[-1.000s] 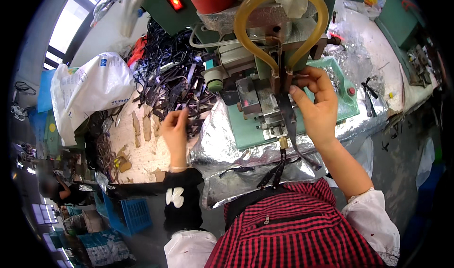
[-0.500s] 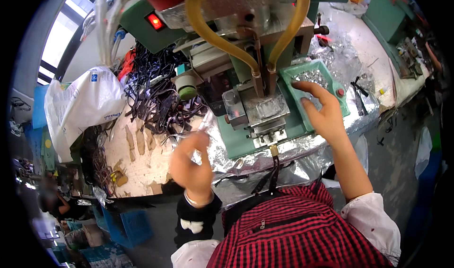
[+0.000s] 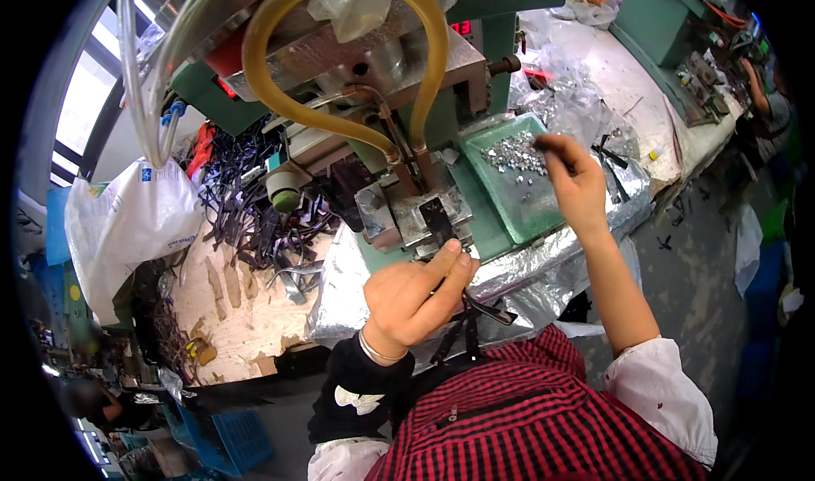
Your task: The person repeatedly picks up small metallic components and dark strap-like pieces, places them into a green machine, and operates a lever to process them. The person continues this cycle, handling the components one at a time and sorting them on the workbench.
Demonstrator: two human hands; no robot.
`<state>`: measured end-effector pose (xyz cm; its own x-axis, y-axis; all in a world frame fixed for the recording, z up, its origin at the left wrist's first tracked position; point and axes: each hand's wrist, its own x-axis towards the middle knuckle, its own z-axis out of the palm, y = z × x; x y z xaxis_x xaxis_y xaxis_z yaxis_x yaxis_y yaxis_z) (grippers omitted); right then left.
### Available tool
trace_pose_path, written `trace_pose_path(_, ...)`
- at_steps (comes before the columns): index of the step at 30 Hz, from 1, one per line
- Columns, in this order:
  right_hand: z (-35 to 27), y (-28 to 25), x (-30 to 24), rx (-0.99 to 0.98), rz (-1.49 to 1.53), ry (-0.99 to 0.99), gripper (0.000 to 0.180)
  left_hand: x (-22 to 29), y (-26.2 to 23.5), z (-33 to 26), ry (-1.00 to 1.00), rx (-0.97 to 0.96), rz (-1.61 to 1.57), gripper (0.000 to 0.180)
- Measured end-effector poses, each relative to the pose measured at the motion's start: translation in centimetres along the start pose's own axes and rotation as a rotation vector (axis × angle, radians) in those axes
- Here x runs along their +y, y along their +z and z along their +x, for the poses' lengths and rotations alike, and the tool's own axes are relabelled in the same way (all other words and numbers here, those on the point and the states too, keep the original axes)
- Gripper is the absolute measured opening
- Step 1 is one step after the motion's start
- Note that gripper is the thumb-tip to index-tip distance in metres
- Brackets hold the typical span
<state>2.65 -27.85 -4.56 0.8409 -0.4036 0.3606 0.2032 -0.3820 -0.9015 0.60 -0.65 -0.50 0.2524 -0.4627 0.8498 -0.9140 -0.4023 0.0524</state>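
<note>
My left hand [image 3: 416,298] is closed on a black strap [image 3: 480,309]. Its thumb and forefinger point at the metal fixture [image 3: 424,218] of the green press machine, where the strap's end lies. The rest of the strap hangs down past my red checked shirt. My right hand [image 3: 577,188] reaches over the green tray [image 3: 518,209]. Its fingertips are bunched at a heap of small silver pieces [image 3: 512,152]. Motion blur hides whether they hold one.
A yellow hose loop [image 3: 340,65] hangs over the fixture. A pile of black straps [image 3: 246,213] lies on the wooden bench to the left, beside a white plastic bag [image 3: 127,222]. Silver foil [image 3: 340,286] drapes the bench edge. Another person [image 3: 764,90] works at far right.
My left hand came from the strap pile on the left to the fixture with a strap. My right hand left the fixture and moved right to the green tray.
</note>
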Motion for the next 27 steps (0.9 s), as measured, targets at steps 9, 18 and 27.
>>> trace_pose_path(9, -3.3, 0.0, 0.9, -0.182, -0.571, -0.233, 0.016, -0.6, 0.3, -0.8, -0.023, 0.026, -0.092, 0.031)
trace_pose_path(18, -4.6, 0.5, 3.2, -0.041, -0.274, -0.035, 0.009, 1.5, -3.6, -4.8, -0.483, 0.117, 0.09, 0.039)
trace_pose_path(27, -1.6, 5.4, 1.5, -0.148, 0.016, -0.004, 0.018, -13.3, -0.9, -6.4, -0.896, -0.013, 0.189, 0.11)
